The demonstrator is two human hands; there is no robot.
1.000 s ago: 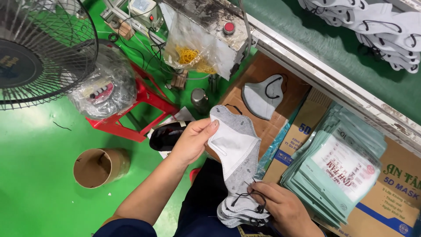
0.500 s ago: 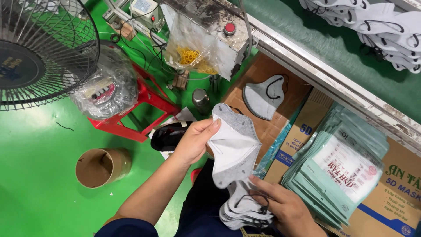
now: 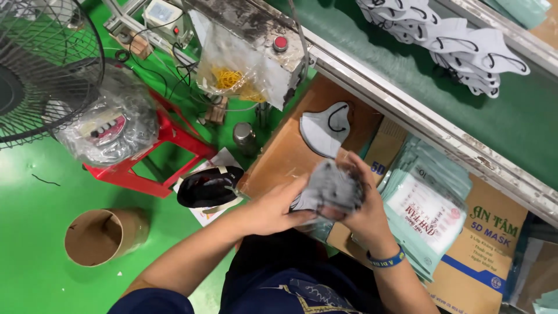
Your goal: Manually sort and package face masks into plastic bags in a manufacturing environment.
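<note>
Both hands grip a stack of grey face masks [image 3: 330, 187] over my lap. My left hand [image 3: 273, 208] holds its lower left side. My right hand [image 3: 359, 203], with a blue wristband, wraps the right side from above. The stack is blurred. A single grey mask with a black ear loop [image 3: 325, 132] lies in an open cardboard box [image 3: 279, 157] just beyond the hands. To the right lies a pile of pale green mask pouches [image 3: 427, 206].
A green conveyor belt [image 3: 407, 64] carries several grey masks [image 3: 447, 40] at the top right. A fan [image 3: 40, 70], a red stool [image 3: 157, 157] with a plastic bag [image 3: 110, 122], a cardboard tube [image 3: 99, 235] and a black shoe [image 3: 209, 186] stand on the green floor at the left.
The mask my left hand held up spread open has come down. Both hands have closed together around the bunched stack, higher and nearer the box.
</note>
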